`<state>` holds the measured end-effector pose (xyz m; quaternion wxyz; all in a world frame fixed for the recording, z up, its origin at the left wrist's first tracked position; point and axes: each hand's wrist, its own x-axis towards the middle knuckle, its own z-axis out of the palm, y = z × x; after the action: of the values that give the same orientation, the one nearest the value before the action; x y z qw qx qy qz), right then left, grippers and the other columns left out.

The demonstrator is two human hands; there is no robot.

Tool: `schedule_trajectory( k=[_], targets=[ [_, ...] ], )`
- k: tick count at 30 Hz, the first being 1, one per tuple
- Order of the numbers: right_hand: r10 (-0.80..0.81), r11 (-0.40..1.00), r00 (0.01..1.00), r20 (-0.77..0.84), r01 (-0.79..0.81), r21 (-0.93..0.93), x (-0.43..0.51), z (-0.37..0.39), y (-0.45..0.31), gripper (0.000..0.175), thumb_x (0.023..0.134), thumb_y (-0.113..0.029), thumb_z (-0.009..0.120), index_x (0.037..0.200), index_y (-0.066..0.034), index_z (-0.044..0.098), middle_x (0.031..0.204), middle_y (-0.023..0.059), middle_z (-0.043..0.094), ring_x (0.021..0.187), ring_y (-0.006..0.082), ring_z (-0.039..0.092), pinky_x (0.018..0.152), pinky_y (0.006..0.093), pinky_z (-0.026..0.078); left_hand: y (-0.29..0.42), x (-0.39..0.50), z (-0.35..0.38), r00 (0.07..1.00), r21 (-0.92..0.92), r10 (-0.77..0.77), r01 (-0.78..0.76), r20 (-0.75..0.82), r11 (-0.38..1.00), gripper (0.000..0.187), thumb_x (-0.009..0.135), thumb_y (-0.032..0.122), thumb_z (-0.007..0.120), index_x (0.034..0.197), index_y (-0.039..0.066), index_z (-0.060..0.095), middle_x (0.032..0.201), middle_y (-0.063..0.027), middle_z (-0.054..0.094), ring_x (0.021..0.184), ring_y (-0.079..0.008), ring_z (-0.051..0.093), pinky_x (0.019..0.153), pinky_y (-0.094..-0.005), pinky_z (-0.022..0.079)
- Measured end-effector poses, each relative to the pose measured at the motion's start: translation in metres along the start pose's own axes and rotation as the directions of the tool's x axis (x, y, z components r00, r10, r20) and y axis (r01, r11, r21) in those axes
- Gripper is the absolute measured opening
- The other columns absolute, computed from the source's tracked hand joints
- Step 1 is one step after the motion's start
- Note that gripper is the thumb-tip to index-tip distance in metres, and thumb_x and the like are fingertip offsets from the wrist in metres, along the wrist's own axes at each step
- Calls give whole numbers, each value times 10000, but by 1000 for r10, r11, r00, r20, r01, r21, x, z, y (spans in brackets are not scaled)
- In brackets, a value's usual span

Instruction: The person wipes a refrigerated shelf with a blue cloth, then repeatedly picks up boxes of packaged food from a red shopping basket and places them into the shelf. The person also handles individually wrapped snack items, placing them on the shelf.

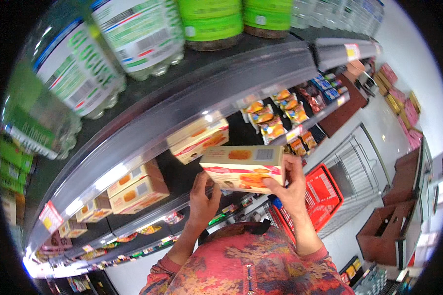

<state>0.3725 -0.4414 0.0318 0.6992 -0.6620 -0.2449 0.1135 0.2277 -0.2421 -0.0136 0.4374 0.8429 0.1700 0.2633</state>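
A cream cardboard carton (243,167) with a red band and pictures of food is held in front of the shelf, its long side facing me. My right hand (293,184) grips the carton's right end, thumb on the front face and fingers round the end. My left hand (205,201) is at the lower left corner, fingers curled and thumb apart; whether it bears any weight cannot be told. Just behind, a similar carton (201,138) lies on the dark shelf (182,175). More cartons (138,188) are stacked on the shelf to the left.
Large plastic bottles (140,37) stand on the upper shelf, behind a curved clear edge strip (221,84). Orange snack packets (271,123) sit to the right. A metal shopping trolley (354,166) with a red panel (323,197) is close by my right arm. Brown counters (387,232) stand beyond.
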Motion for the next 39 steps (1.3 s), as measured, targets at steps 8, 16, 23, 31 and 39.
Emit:
schedule_trajectory(
  k=[8,16,23,31,39],
  targets=[
    [95,986,825,-557,-154,-59,-83,-133,57,488,909,-90,760,1303,-7,483,1175,136,678,1050,172,655,937,320,523,4,80,-14,934,609,353,-256,-43,751,647,903,178,695,1485,27,453,1500,-195,467,1402,-394,427,1146,-498,336],
    [185,660,645,-742,-641,-392,-181,-207,198,800,865,-171,733,1532,-34,313,1333,258,605,1218,403,610,1045,441,469,-27,95,-14,947,817,321,-186,2,545,656,911,222,705,1503,116,444,1562,-152,424,1439,-351,398,1129,-528,327],
    [374,352,519,-769,-846,-400,-225,-222,317,933,865,-227,760,1605,-255,192,1149,319,656,1028,469,670,894,538,528,-19,90,-21,955,859,297,-172,24,482,625,901,163,719,1485,175,496,1514,-115,475,1371,-323,457,1087,-499,348],
    [541,180,345,-767,-938,-295,-248,-225,380,962,845,-360,787,1589,-257,186,1153,314,648,1016,453,675,885,521,534,2,79,-26,976,811,217,-128,2,570,708,839,99,774,1486,169,498,1347,-123,548,1244,-332,523,1029,-486,372],
    [619,-31,288,-731,-921,-389,-257,-215,396,935,877,-344,747,1594,-182,168,1205,312,651,1075,409,688,890,502,569,9,69,-30,984,824,173,-132,42,552,691,800,117,810,1427,79,522,1250,-143,593,1179,-341,552,997,-479,391]
  ],
)
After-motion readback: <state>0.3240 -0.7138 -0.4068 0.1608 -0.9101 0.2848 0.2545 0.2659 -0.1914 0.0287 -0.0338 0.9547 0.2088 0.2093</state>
